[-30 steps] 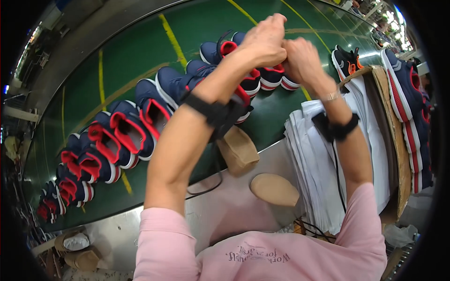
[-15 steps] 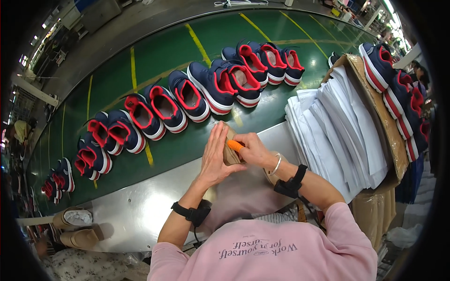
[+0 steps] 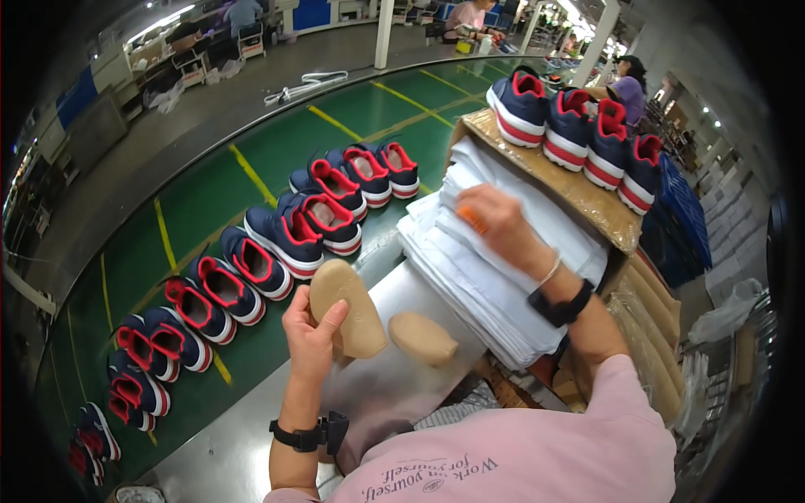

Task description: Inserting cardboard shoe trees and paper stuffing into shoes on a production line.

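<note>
My left hand grips a tan moulded shoe insert, thumb across its face and fingers behind. A second tan shoe insert lies on the metal table to the right of it. My right hand, smeared by motion, is over a thick stack of white paper sheets. Something orange shows at its fingertips; whether it is worn or held I cannot tell. Beyond my left hand, navy sneakers with red linings and white soles stand in a row along the green surface.
The paper lies in an open cardboard box, with several sneakers lined up on its far flap. A bare metal tabletop runs along my side of the green belt. A person in purple is at the far right.
My right hand has left the tan insert and moved right over the paper stack. My left hand now holds the insert alone, tilted to show its broad face. The view has swung right.
</note>
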Motion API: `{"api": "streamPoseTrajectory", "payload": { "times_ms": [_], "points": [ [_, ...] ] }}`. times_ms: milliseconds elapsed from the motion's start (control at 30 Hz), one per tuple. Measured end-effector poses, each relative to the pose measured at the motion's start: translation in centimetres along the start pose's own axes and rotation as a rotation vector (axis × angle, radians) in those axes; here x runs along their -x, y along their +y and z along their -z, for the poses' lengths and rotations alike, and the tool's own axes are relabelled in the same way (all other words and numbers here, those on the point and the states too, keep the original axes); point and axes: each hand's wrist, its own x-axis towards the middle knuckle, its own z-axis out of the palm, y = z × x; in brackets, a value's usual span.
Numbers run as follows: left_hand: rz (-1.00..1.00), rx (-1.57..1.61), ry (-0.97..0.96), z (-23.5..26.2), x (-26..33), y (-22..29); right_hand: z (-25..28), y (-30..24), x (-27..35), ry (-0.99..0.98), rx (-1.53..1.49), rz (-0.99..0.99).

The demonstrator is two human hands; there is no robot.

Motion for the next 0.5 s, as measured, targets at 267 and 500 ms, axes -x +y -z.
{"api": "streamPoseTrajectory", "payload": {
  "times_ms": [267, 500],
  "points": [
    [-0.192, -0.699, -0.057, -3.4, 2.2, -7.8, 2.8, 13.8, 6.3, -0.274, 0.023, -0.611],
    [-0.081, -0.123, 0.095, -6.3, -1.4, -7.4, -3.6, -1.1, 1.3, 0.151, -0.832, -0.891]
  ]
}}
